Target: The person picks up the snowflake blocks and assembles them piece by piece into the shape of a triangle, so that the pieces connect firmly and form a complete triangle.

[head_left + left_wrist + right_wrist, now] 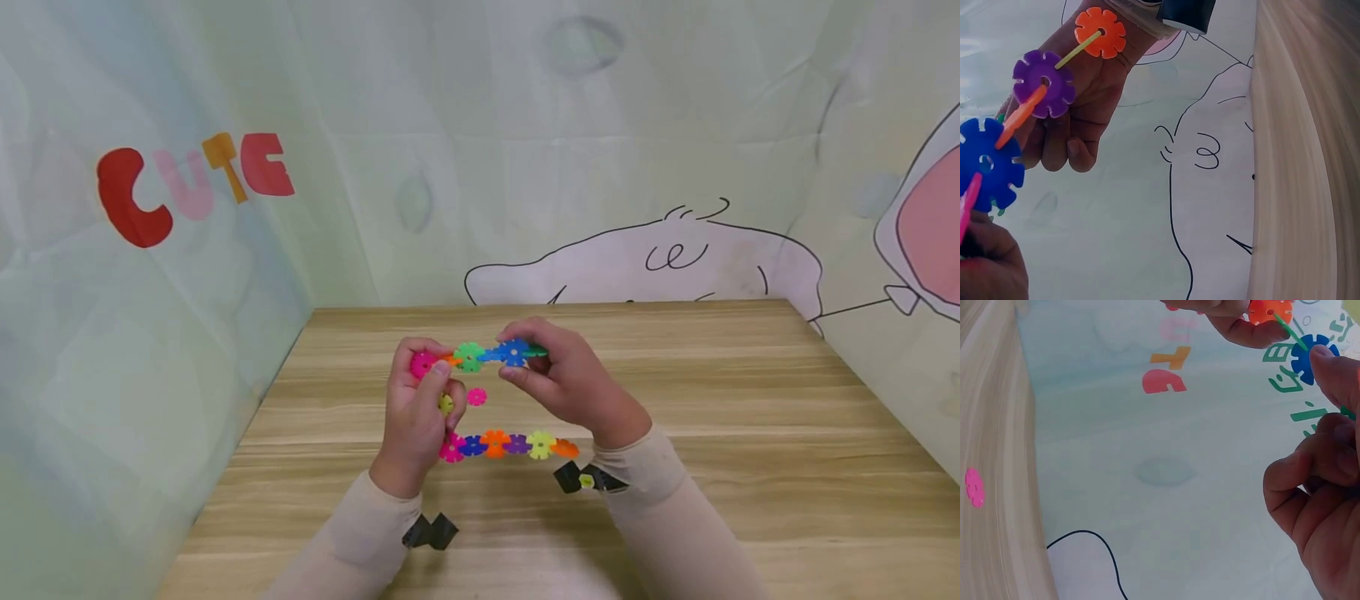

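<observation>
Both hands hold a short chain of snowflake discs (480, 355) above the wooden table (750, 433). My left hand (429, 371) pinches its pink end disc (422, 364) and also has a yellow-green disc (446, 404) against its fingers. My right hand (519, 365) pinches the other end at the blue disc (513, 352), which the right wrist view also shows (1313, 357) beside the fingertips (1329, 359). A longer chain (508, 445) of several coloured discs lies below the hands; its blue (988, 165), purple (1043, 84) and orange (1100, 31) discs fill the left wrist view.
One loose pink disc (476, 397) lies on the table between the two chains, also in the right wrist view (974, 486). Printed cloth walls (187, 250) close in the table at the left, back and right. Black wrist straps (431, 532) hang under both sleeves.
</observation>
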Tool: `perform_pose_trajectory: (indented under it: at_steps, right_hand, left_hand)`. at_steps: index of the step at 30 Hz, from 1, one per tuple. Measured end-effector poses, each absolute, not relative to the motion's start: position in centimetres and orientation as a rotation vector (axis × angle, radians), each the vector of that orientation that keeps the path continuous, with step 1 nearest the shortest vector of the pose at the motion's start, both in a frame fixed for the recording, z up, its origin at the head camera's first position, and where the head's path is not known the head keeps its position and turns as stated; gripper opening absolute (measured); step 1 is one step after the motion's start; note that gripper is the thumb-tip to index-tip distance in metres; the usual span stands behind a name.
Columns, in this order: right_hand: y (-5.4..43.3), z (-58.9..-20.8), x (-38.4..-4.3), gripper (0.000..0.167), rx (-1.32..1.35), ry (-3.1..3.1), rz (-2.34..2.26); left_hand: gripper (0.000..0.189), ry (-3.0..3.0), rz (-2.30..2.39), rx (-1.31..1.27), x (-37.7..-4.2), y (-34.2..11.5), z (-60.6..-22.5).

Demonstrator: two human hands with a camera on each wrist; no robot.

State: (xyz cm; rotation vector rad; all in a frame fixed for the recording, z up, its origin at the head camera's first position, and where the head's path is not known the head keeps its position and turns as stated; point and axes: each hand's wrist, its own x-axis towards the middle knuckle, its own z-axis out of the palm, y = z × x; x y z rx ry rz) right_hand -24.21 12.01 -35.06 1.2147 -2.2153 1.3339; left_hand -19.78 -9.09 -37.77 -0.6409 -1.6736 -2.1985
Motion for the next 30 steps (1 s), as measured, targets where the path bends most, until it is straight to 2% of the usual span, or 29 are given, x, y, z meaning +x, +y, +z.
perform_pose_trajectory:
  at_steps: [6,8,12,15,19,22,24,30]
  right_hand:
    - [12.7,-35.3,-25.1,0.07,1.149,-2.305,1.348]
    - [13.2,-35.7,-25.8,0.073,1.103,-2.365,1.419]
    - [13.6,-37.8,-27.8,0.061,0.974,-2.568,1.565]
    - [12.4,-40.2,-28.9,0.037,0.854,-2.816,1.454]
    - [10.5,-42.9,-29.3,0.039,0.788,-3.111,1.266]
    - [9.7,-44.0,-29.1,0.056,0.813,-3.237,1.18]
    - [9.4,-44.3,-28.9,0.06,0.834,-3.292,1.097]
    - [8.8,-44.5,-28.6,0.056,0.882,-3.366,0.887]
  left_hand:
    - [0.013,-1.696,-2.174,-0.581,-19.9,-9.5,-37.4]
    - [0.015,-1.695,-2.173,-0.554,-20.0,-9.6,-37.4]
    - [0.018,-1.683,-2.182,-0.534,-20.1,-9.7,-37.3]
    - [0.017,-1.675,-2.193,-0.545,-20.1,-9.7,-37.3]
    - [0.016,-1.676,-2.204,-0.572,-20.1,-9.7,-37.5]
    - [0.016,-1.68,-2.214,-0.586,-20.0,-9.6,-37.6]
    - [0.017,-1.683,-2.214,-0.593,-20.0,-9.5,-37.6]
    - [0.017,-1.698,-2.212,-0.599,-20.0,-9.5,-37.7]
